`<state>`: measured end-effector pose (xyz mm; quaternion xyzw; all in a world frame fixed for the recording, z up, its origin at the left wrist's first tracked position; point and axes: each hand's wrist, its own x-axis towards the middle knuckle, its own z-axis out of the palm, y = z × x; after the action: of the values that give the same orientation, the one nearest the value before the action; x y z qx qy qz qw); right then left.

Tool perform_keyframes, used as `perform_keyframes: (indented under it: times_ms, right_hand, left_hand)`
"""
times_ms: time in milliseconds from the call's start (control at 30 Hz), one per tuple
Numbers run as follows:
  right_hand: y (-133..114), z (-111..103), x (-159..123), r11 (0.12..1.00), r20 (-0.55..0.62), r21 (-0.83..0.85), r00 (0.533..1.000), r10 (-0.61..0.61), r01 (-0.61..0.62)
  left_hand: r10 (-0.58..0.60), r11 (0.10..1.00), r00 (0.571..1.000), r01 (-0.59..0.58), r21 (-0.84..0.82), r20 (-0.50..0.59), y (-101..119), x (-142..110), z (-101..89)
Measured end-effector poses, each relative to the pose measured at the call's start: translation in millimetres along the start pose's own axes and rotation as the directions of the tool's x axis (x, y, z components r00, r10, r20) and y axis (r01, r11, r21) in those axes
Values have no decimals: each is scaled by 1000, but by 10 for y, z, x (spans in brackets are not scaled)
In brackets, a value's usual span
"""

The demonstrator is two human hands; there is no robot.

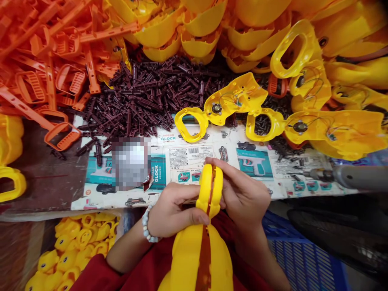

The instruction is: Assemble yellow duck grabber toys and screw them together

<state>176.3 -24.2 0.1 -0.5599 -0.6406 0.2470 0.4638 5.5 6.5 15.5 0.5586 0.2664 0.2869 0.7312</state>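
Both my hands hold a yellow plastic toy shell (202,246) made of two halves pressed together, with an orange strip along the seam. My left hand (176,212) grips the left side of its looped handle, thumb across the neck. From the right, my right hand (242,194) closes on the handle, fingers curled over its top. A bead bracelet (146,226) sits on my left wrist. The shell rests upright against my red-clothed lap.
Open yellow half shells with wiring (233,101) lie on a printed cardboard sheet (188,157). A heap of dark brown pins (151,93) is behind, orange parts (51,60) at left, a powered screwdriver (348,176) at right. A box of yellow ducks (75,246) and a blue crate (300,258) stand below.
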Motion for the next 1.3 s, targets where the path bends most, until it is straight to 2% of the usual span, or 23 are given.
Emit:
perform_keyframes:
  times_ms: [100, 200, 267, 367, 433, 533, 633, 700, 767, 833, 900, 967, 1000, 1067, 1100, 1133, 1167, 1200, 1233, 1300]
  right_hand:
    - [40, -82, 111, 972, 211, 223, 977, 20, -68]
    - [101, -35, 269, 838, 244, 516, 968, 57, -179]
    - [130, 65, 357, 759, 251, 602, 961, 113, -247]
    - [137, 213, 423, 739, 311, 601, 941, 136, -305]
    - [125, 263, 430, 742, 319, 591, 937, 144, -316]
    - [126, 245, 420, 762, 301, 575, 943, 140, -297]
    - [204, 118, 399, 804, 403, 514, 911, 81, -299]
    - [309, -26, 364, 839, 446, 457, 892, 70, -294]
    - [441, -200, 307, 874, 352, 396, 926, 138, -281]
    - [571, -373, 233, 907, 144, 309, 957, 253, -286]
    - [672, -508, 151, 932, -68, 182, 941, 331, -314]
    - [718, -583, 80, 940, -213, 30, 916, 339, -341]
    - [712, -598, 57, 937, -265, -54, 910, 319, -344]
    - [634, -582, 47, 915, -328, -224, 910, 254, -336]
    - [560, -551, 62, 903, -327, -309, 925, 195, -300]
    - [468, -506, 86, 895, -279, -391, 954, 109, -216]
    - [363, -445, 116, 887, -173, -454, 985, 9, -88]
    - [254, -373, 148, 871, -23, -485, 995, -99, 76]
    - [150, -292, 179, 843, 161, -477, 967, -196, 250]
    - [-11, -131, 228, 788, 414, -420, 868, -276, 451]
  left_hand:
    - [-37, 999, 998, 38, -21, 52, -44, 18, -11]
    - [-73, 995, 989, 81, -63, 129, -94, 77, 5]
    - [-85, 978, 980, 117, -171, 181, -134, 117, 30]
    - [-78, 886, 970, 174, -429, 232, -197, 145, 64]
    - [-93, 831, 970, 199, -519, 222, -225, 146, 87]
    - [-123, 814, 980, 191, -548, 159, -240, 150, 128]
    - [-169, 824, 981, 193, -533, 94, -250, 154, 132]
    - [-196, 858, 977, 210, -470, 78, -259, 123, 69]
    - [-181, 893, 982, 187, -410, 55, -265, 47, -51]
    - [-94, 917, 995, 81, -391, -15, -264, -63, -192]
    - [14, 956, 996, -40, -291, -93, -254, -168, -299]
    - [108, 994, 986, -107, 12, -130, -239, -223, -337]
    - [135, 972, 982, -105, 208, -135, -232, -226, -332]
    - [147, 859, 978, -54, 510, -144, -219, -195, -298]
    - [141, 812, 977, -20, 584, -162, -214, -170, -280]
    - [133, 786, 974, 9, 618, -183, -211, -146, -266]
    - [123, 777, 972, 30, 628, -199, -209, -127, -259]
    - [113, 776, 974, 36, 629, -195, -206, -116, -259]
    - [111, 776, 978, 26, 631, -177, -204, -115, -266]
    - [132, 770, 985, -34, 637, -107, -199, -138, -295]
